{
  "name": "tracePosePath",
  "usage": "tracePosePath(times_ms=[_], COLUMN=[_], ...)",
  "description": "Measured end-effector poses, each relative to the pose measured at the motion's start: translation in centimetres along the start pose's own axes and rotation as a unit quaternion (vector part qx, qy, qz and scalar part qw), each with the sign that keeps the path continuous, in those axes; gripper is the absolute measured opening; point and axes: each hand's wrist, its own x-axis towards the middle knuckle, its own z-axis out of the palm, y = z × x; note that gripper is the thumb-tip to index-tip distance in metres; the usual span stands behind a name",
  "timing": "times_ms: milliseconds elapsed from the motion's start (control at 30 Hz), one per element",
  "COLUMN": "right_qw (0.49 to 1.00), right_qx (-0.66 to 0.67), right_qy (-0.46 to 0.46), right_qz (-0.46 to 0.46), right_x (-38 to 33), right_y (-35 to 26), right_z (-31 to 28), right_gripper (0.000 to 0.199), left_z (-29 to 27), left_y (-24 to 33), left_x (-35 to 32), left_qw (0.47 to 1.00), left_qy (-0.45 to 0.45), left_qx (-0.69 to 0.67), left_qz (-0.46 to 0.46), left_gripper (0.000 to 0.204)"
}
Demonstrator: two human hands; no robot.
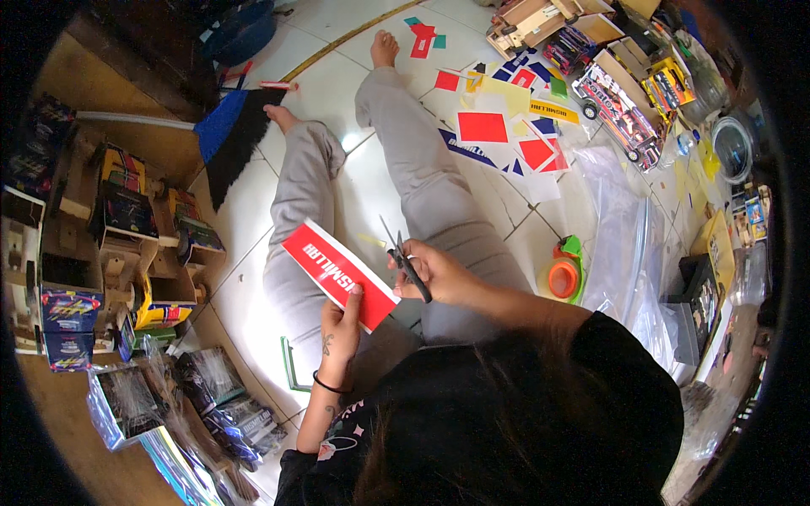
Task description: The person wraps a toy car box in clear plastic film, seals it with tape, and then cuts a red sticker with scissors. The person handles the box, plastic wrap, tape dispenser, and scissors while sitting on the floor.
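Note:
My left hand (341, 325) grips the lower end of a red sticker strip (325, 263) with white lettering and a white border, thumb on top. The strip slants over my lap. In my right hand (430, 270) is a pair of scissors (408, 268) with dark handles, its blades parted and pointing up and left. The scissors are beside the strip's right edge; whether they touch it I cannot tell. A small yellow scrap (371, 240) lies on the floor between my legs.
Coloured paper pieces (483, 127) are scattered ahead to the right, near toy trucks (620, 110). An orange and green tape dispenser (564, 271) and clear plastic bags (620, 244) lie right. More wooden toy trucks (126, 219) and wrapped packs (126, 401) stand left. A green-edged piece (289, 364) is near my left arm.

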Motion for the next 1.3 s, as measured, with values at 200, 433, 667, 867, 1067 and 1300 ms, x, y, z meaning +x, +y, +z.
tracePosePath(times_ms=[200, 433, 667, 867, 1067, 1300], right_qw=[0.996, 0.998, 0.997, 0.983, 0.902, 0.84], right_qx=[0.092, 0.053, 0.052, -0.047, -0.114, -0.171], right_qy=[0.008, 0.013, 0.055, 0.174, 0.387, 0.49], right_qz=[-0.009, 0.026, 0.024, -0.016, -0.156, -0.158], right_x=[-0.2, -1.1, -1.2, 0.9, 10.0, 24.3], right_y=[0.3, -0.2, 0.4, -3.6, -6.3, -1.4], right_z=[0.1, -1.8, -2.2, -6.4, -19.8, -32.8], right_gripper=[0.052, 0.046, 0.047, 0.044, 0.041, 0.046], left_z=[1.9, 2.6, 2.4, 0.3, -0.9, -1.0], left_y=[0.9, 0.2, 0.0, 0.7, -0.9, -3.8], left_x=[1.3, 3.8, 3.9, 5.7, 8.9, 10.9], left_qw=[0.993, 0.989, 0.978, 0.991, 0.991, 0.991], left_qy=[-0.083, 0.004, 0.07, 0.041, 0.073, 0.055], left_qx=[0.056, -0.11, -0.168, -0.054, 0.018, 0.101], left_qz=[0.069, 0.102, 0.101, 0.111, 0.106, 0.07], left_gripper=[0.018, 0.014, 0.014, 0.033, 0.045, 0.046])
